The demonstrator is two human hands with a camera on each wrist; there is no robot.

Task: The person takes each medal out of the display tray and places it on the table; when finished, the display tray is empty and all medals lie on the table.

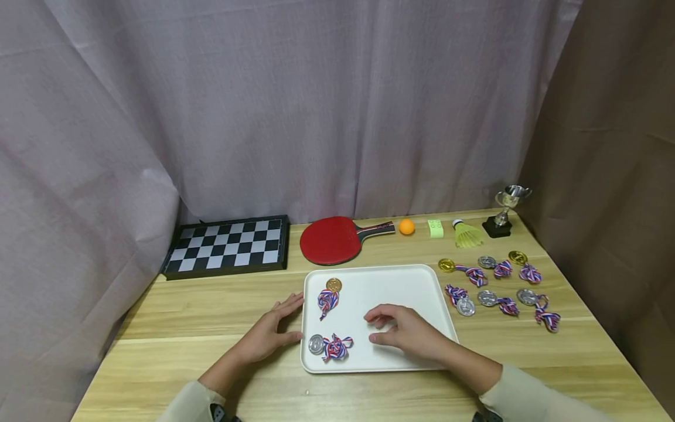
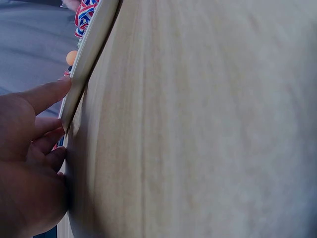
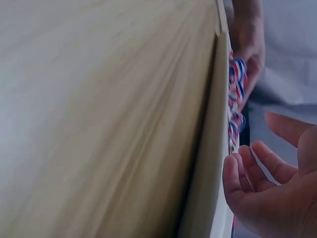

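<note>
White tray (image 1: 416, 281) lay on the wooden surface (image 1: 211, 305), holding a gold medal (image 1: 333, 285) and a silver medal (image 1: 316, 344) with knotted ribbons. Left hand (image 1: 270, 334) rested at the tray's left rim, fingers relaxed and straight, gripping nothing. Right hand (image 1: 408, 331) lay inside the tray, fingers loosely curled, empty. Judgement: steady the rim with the left while the right works, so the tray does not slide. More medals (image 1: 487, 298) lay right of the tray. No legible writing; green tag (image 1: 435, 228) unreadable.
</note>
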